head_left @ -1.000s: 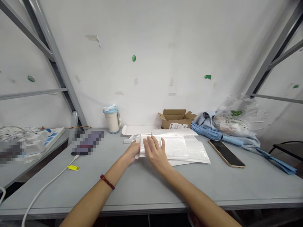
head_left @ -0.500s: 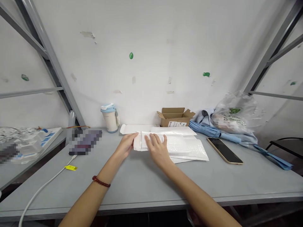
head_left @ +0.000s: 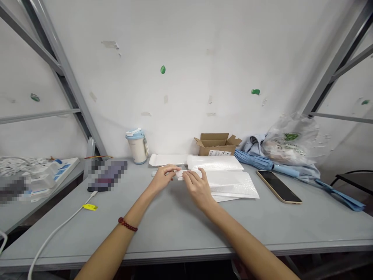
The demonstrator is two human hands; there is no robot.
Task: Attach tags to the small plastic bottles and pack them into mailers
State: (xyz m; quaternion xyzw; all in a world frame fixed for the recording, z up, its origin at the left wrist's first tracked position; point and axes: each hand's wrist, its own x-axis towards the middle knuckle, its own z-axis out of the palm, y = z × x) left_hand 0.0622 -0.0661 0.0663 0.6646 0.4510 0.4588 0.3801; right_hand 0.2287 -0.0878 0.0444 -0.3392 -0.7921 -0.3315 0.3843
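A white bubble mailer [head_left: 233, 182] with a glossy, bumpy surface lies on the grey table in front of me. Its left end [head_left: 181, 174] is bent up and over between my hands. My left hand [head_left: 163, 179] grips that edge with thumb and fingertips. From the other side, my right hand [head_left: 198, 188] presses its bent fingers on the same folded end, partly covering it. Another white mailer [head_left: 215, 162] lies just behind, and a long white piece [head_left: 169, 159] is left of that. What the fold encloses, if anything, is hidden.
Behind the mailers stand an open cardboard box [head_left: 217, 147] and a cream cup with a blue lid [head_left: 137, 147]. A phone [head_left: 279, 187], a folded blue umbrella [head_left: 256, 161] and a plastic bag [head_left: 291, 140] are right. A white cable [head_left: 62, 225] crosses the left side.
The mailer's left end, flat before, is now folded over toward the right. My left hand has moved slightly right and up, and my right fingers have curled onto the fold.
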